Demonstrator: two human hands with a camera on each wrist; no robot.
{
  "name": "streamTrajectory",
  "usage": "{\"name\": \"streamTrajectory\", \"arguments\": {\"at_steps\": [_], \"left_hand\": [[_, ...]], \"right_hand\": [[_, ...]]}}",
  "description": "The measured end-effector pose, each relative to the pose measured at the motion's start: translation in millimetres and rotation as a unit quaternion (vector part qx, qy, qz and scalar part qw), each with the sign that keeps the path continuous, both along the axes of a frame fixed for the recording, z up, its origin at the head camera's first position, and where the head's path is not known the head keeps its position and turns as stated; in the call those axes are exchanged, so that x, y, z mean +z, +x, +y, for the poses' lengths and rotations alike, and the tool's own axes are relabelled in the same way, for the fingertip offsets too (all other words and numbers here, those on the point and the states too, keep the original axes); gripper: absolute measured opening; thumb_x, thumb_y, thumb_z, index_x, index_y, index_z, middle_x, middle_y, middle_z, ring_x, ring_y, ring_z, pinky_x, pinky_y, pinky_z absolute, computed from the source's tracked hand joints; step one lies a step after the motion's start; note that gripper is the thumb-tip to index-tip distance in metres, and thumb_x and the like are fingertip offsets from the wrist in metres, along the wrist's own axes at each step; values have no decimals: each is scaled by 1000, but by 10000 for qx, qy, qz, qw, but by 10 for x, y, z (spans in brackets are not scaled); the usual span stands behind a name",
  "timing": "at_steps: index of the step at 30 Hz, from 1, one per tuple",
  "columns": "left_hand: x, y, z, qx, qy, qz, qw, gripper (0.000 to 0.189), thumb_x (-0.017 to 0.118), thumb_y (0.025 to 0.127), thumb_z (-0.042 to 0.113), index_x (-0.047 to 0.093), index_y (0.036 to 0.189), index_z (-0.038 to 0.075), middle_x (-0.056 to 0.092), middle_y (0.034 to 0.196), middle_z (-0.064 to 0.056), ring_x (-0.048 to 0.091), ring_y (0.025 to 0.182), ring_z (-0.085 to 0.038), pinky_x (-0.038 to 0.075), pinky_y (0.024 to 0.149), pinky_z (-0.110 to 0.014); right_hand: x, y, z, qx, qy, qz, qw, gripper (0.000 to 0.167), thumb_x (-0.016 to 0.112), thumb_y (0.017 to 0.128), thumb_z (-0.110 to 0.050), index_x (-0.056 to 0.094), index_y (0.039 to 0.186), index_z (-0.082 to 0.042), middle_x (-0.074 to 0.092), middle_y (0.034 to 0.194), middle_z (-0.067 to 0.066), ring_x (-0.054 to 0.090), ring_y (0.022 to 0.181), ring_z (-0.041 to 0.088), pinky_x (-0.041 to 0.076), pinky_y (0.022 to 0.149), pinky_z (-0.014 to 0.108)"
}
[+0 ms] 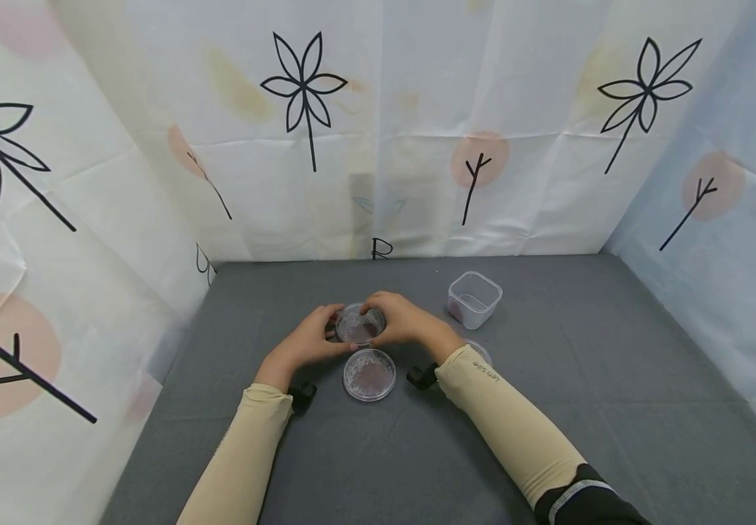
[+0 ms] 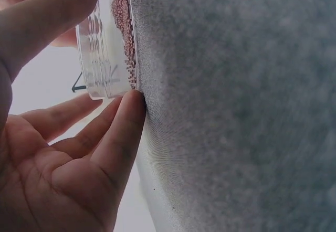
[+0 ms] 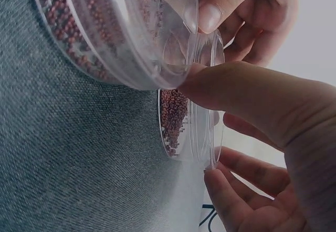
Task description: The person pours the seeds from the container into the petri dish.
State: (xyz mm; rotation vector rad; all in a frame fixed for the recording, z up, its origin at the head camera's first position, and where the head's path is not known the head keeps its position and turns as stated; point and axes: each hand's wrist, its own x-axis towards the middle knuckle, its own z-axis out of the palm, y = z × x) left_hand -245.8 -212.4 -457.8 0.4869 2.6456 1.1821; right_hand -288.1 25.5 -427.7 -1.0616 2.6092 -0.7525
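Two round clear petri dishes holding small reddish-brown grains stand on the table, one behind the other. My left hand (image 1: 312, 337) grips the farther petri dish (image 1: 354, 334) at its left side, thumb at the near edge and fingers around the far wall. My right hand (image 1: 402, 321) holds the clear lid (image 3: 217, 108) of that dish at the edge, thumb on the near side and fingers opposite. The lid sits right at the dish's top in the right wrist view. The nearer petri dish (image 1: 369, 375) lies just in front of both hands.
A clear square plastic tub (image 1: 474, 299) stands beyond my right wrist. Another clear round piece (image 1: 480, 351) lies partly hidden behind the right forearm. Patterned cloth (image 1: 417, 146) hangs behind and at both sides of the grey table (image 1: 581, 408).
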Motion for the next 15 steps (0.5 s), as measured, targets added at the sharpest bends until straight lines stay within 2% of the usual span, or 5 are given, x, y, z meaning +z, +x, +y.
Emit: {"name": "streamTrajectory", "arguments": {"at_steps": [8, 15], "left_hand": [[38, 14, -6, 25, -2, -96, 10000, 87, 83, 95, 23, 35, 162, -3, 46, 154, -26, 51, 143, -43, 50, 114, -52], [19, -1, -10, -114, 49, -26, 9999, 82, 83, 95, 19, 39, 160, -4, 46, 151, -27, 51, 143, -45, 49, 114, -52]], "right_hand": [[-7, 1, -14, 22, 20, -126, 9999, 56, 89, 88, -13, 66, 139, -5, 58, 152, 15, 51, 146, 34, 47, 116, 50], [-55, -17, -21, 76, 44, -65, 9999, 56, 89, 87, -13, 66, 138, -5, 57, 152, 15, 52, 145, 34, 48, 114, 49]]}}
